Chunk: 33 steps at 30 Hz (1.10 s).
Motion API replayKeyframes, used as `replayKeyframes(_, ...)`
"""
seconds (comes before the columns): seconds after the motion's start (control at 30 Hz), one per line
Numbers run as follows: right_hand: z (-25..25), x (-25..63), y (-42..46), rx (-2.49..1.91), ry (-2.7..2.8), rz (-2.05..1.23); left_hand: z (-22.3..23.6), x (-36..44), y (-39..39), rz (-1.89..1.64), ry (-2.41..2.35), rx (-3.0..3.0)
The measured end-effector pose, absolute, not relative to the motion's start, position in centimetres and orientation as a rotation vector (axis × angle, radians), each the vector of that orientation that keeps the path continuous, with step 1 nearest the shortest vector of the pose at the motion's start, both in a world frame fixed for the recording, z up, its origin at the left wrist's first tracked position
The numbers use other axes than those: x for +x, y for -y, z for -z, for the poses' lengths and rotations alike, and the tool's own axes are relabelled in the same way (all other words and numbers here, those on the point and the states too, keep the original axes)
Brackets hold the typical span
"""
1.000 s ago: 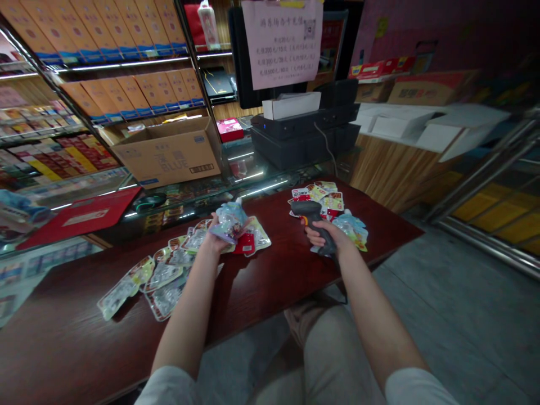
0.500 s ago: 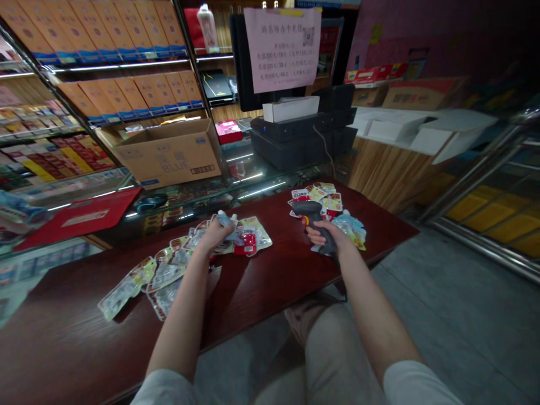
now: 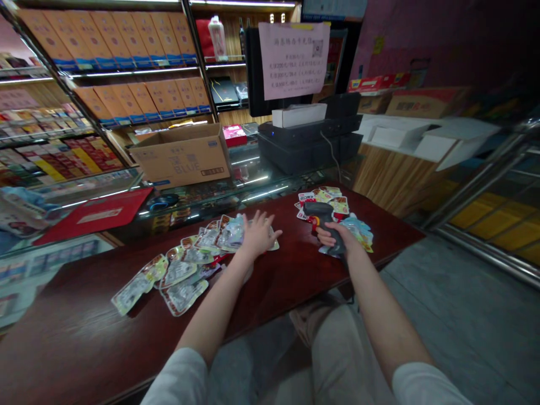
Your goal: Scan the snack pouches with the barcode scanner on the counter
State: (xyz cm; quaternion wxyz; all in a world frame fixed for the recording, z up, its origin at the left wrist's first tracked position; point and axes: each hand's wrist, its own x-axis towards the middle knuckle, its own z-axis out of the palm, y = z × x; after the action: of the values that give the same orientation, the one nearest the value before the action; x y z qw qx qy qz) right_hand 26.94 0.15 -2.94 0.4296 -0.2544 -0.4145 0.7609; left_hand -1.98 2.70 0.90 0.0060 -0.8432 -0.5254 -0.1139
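My left hand is open, fingers spread, over the right end of a spread of snack packets on the dark red table. It covers part of the packets beneath, and whether it touches them I cannot tell. In my right hand is a dark barcode scanner, gripped by its handle with its head pointing left. Behind and beside the scanner lies a second pile of packets, with a light blue packet just right of my right hand.
Behind the table stands a glass counter with an open cardboard box, a computer mouse, a red mat and a black cash register. A metal railing is at the right.
My left hand has opened from its pinched grip on a light blue packet and moved right. My right hand still holds the scanner. The whole view has shifted slightly.
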Motion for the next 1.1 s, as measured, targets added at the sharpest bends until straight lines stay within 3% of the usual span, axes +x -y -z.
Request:
replayKeyframes(0.2,3.2,27.0,-0.2,-0.590,1.012,-1.875,0.6,-0.6,-3.4,-0.010,1.911,-2.526)
replayKeyframes(0.6,3.1,26.8,-0.5,-0.499,1.056,-1.915,1.5,-3.8,-0.2,-0.019,1.826,-2.524)
replayKeyframes(0.87,0.4,28.3,1.2,-0.685,0.989,-1.675,1.6,-4.9,0.9,0.129,1.749,-2.533)
replayKeyframes(1.1,0.7,32.2,2.5,-0.763,0.905,-1.559,-0.5,2.3,0.7,0.393,1.554,-2.526)
